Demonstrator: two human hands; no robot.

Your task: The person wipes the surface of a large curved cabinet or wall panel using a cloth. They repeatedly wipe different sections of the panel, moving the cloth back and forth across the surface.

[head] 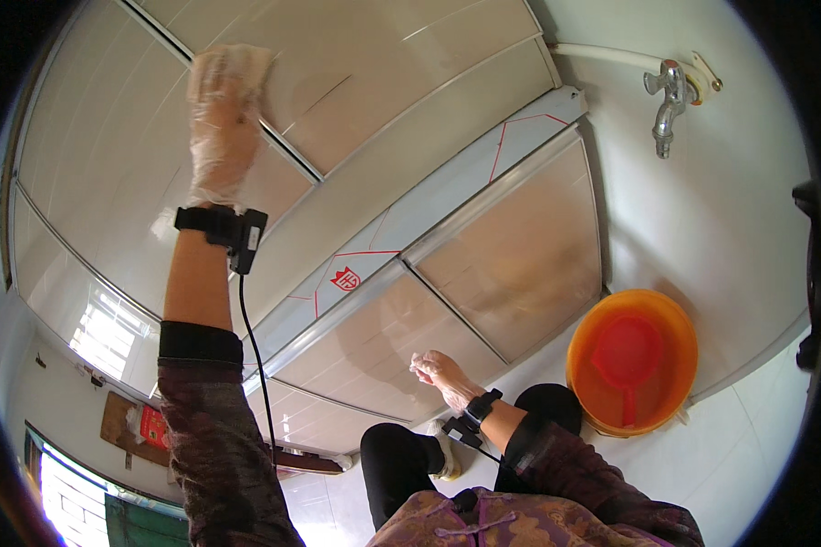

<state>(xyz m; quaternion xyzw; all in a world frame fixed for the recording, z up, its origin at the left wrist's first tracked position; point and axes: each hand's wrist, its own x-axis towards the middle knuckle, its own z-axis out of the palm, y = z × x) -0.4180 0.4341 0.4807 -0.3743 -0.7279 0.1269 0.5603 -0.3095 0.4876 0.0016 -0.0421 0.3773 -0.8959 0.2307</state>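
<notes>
My left hand [226, 126], in a clear plastic glove, presses a tan cloth [258, 63] flat against a glossy beige cabinet panel [335, 75]. The hand lies across the metal strip [291, 152] between two panels. A black strap with a small device circles that wrist. Lower down, my right hand [441, 375] hovers in front of a lower cabinet panel [383, 342]. Its fingers are curled in, with whitish glove plastic bunched at their tips, and I see no object in them.
At the right, an orange bucket [684, 369] on the tiled floor holds a red dipper [628, 352]. A metal tap [670, 106] sticks out from the wall above. A film-covered ledge [445, 191] runs between the upper and lower panels. A black cable [256, 355] hangs from my left wrist.
</notes>
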